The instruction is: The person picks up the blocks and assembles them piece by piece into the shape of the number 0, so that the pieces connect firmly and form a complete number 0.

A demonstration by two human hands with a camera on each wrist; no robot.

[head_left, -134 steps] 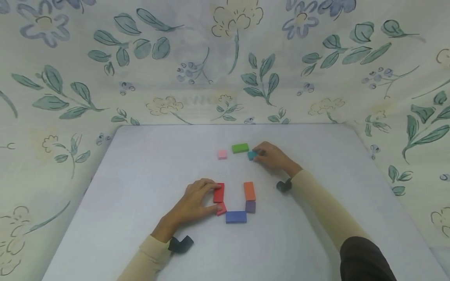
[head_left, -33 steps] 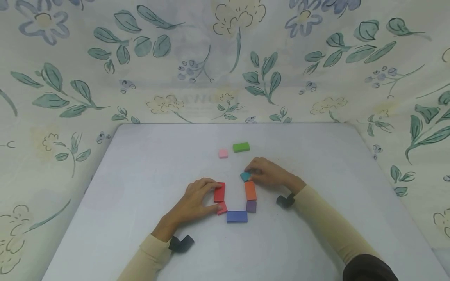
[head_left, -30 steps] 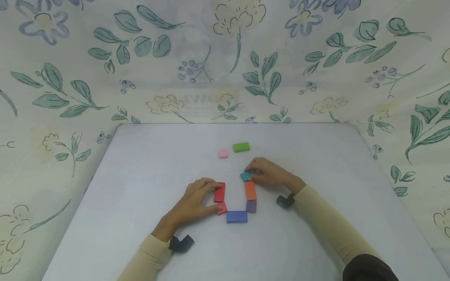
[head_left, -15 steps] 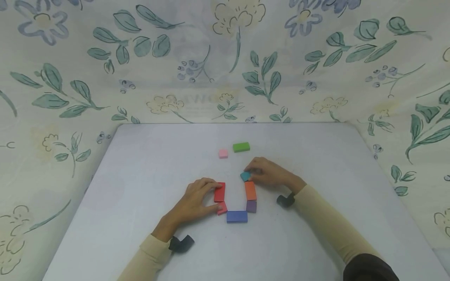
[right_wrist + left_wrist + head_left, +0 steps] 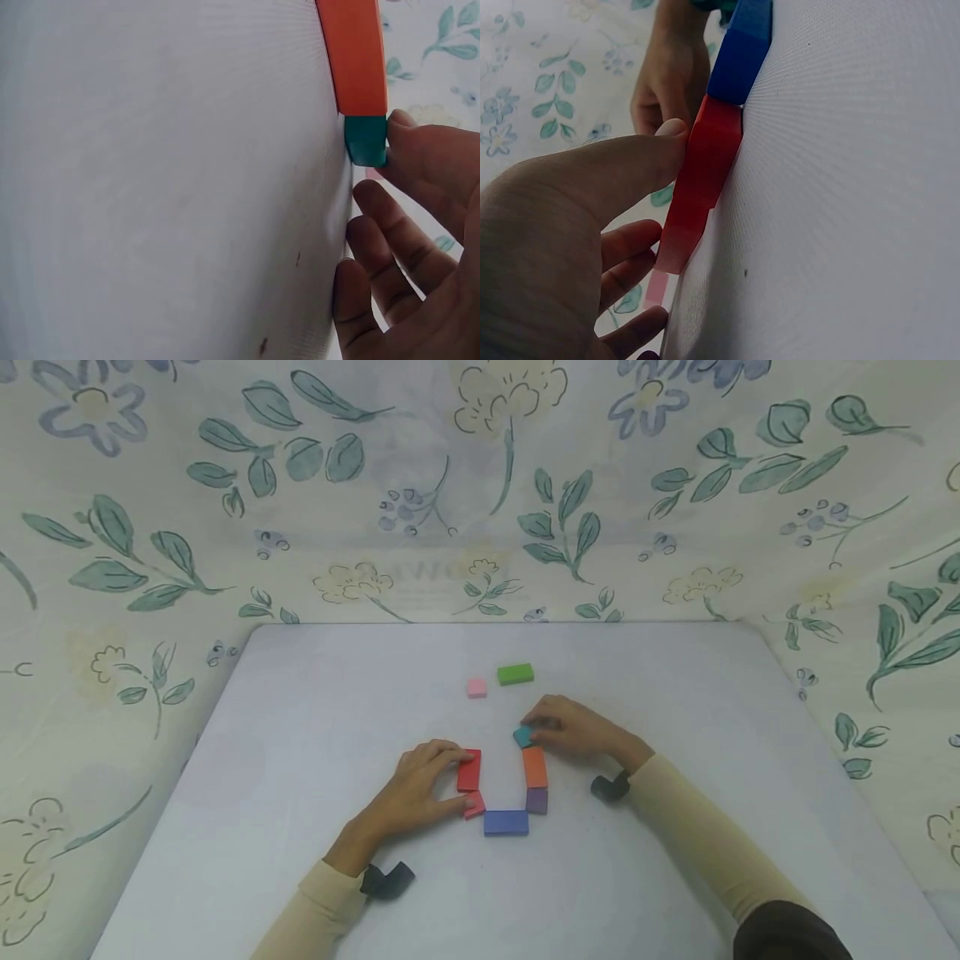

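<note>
My right hand (image 5: 573, 727) pinches a small teal block (image 5: 523, 737) between thumb and index finger at the far end of an orange block (image 5: 534, 767). In the right wrist view the teal block (image 5: 366, 141) sits right against the orange block's end face. On the left side, my left hand (image 5: 420, 785) rests its thumb on a small red block (image 5: 474, 806) and its fingertips on a longer red block (image 5: 469, 769), fingers loosely extended. A blue block (image 5: 506, 823) and a purple block (image 5: 537, 801) link the two sides into a U on the white table.
Beyond the U, a pink block (image 5: 477, 688) and a green block (image 5: 515, 674) lie apart on the white table (image 5: 315, 693). Flower-patterned cloth (image 5: 420, 485) hangs behind the table and along its sides.
From beside the green block, my right hand has brought the teal block nearer, to the orange block's far end. It has barely moved in the last second. My left hand stays in place.
</note>
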